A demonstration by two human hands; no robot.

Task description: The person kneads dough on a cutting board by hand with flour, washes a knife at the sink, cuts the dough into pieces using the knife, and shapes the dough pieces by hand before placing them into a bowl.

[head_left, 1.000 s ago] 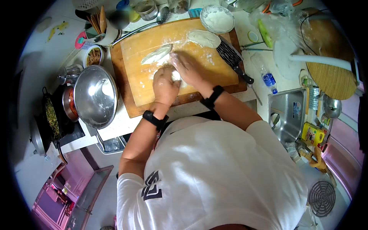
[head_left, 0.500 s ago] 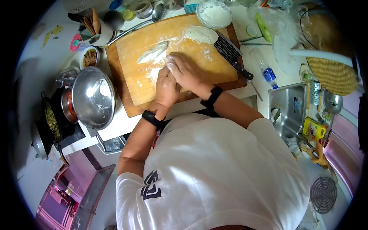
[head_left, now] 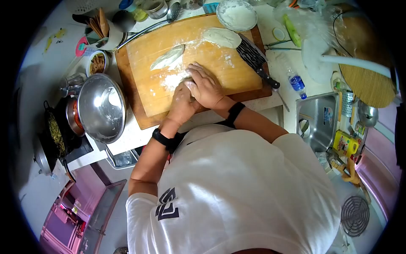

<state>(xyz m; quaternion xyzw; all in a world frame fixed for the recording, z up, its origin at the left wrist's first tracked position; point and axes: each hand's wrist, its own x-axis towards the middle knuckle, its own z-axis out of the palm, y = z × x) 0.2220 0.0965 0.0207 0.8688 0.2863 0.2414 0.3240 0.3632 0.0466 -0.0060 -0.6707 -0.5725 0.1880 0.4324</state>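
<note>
My left hand (head_left: 182, 103) and my right hand (head_left: 205, 88) are pressed together low over the near half of the wooden board (head_left: 241, 78). Both look closed, fingers curled inward, and whatever lies between or beneath them is hidden. Pale flour dusts the fingers, and a patch of loose flour (head_left: 172, 80) lies just beyond them. Farther up the board is a long folded piece of dough (head_left: 168, 57). A flattened oval of dough (head_left: 222, 37) lies toward the back right, touching the patterned black blade of a knife (head_left: 250, 53).
A bowl of flour (head_left: 237, 16) stands at the back right corner. To the left are a large steel bowl (head_left: 99, 114), a small bowl of brown food (head_left: 98, 63) and a pan (head_left: 56, 133). A bottle (head_left: 297, 84) lies near the sink (head_left: 315, 139) on the right.
Both hands have shifted slightly toward me, still together. My right hand's fingers look a little more spread out. The dough pieces and knife stay in place.
</note>
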